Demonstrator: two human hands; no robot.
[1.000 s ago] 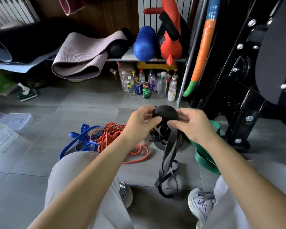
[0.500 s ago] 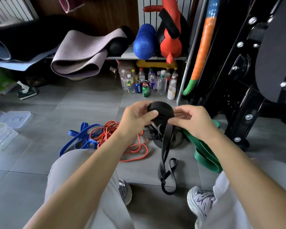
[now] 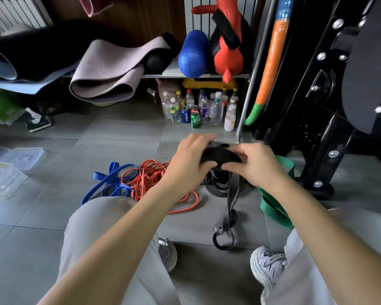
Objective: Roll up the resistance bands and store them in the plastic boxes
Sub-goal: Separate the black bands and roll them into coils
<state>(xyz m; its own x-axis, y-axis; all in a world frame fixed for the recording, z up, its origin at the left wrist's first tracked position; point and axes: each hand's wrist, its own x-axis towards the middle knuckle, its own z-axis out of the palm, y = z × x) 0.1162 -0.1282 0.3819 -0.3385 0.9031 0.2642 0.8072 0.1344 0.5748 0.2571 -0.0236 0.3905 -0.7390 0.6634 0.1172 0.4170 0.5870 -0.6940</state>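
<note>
The left hand (image 3: 191, 159) and right hand (image 3: 251, 164) are both gripping a partly rolled black rubber band (image 3: 220, 156) above mid-floor; a blue band (image 3: 110, 181), an orange band (image 3: 154, 179) and a green band (image 3: 279, 208) are lying unrolled, clear plastic boxes (image 3: 2, 179) waiting at the floor's left edge

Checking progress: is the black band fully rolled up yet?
Partly rolled. The left hand and right hand grip the coiled black band, but its loose tail hangs toward the floor.

Both hands grip a rolled black band (image 3: 220, 155) above the floor (image 3: 119, 137): the left hand (image 3: 190, 160) and the right hand (image 3: 254, 165) curl round the roll. Its loose tail (image 3: 230, 205) hangs down. Blue band (image 3: 110, 183), orange band (image 3: 150, 179) and green band (image 3: 275, 208) lie below; clear plastic boxes (image 3: 4, 177) sit far left.
</note>
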